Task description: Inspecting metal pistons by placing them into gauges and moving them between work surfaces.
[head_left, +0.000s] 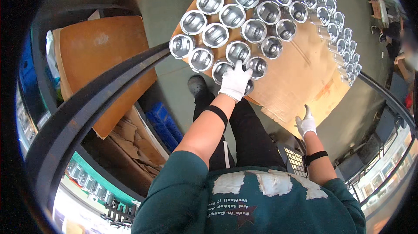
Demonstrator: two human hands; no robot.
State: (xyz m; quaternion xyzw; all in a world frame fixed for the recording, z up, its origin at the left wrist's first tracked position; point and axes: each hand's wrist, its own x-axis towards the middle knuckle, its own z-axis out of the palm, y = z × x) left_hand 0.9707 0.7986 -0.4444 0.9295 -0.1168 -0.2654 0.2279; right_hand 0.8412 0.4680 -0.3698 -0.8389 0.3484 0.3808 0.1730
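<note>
Several shiny metal pistons (pixel 233 15) stand in rows on a brown cardboard sheet (pixel 300 66), hollow ends up. Over the near left of this group is my left hand (pixel 235 81), in a white glove. Its fingers hook over the rims of neighbouring pistons (pixel 257 67), with one fingertip at the rim of a piston (pixel 238 52) just beyond; the thumb is hidden. My right hand (pixel 306 124), also gloved, is at the near right edge of the cardboard, thumb and fingers apart, holding nothing.
A black metal rail (pixel 104 88) curves along the left, beside a stacked brown board (pixel 102 46). Blue plastic crates (pixel 163 125) sit low by my legs. More pistons (pixel 344 53) line the cardboard's right edge. A person (pixel 407 55) is at the far right.
</note>
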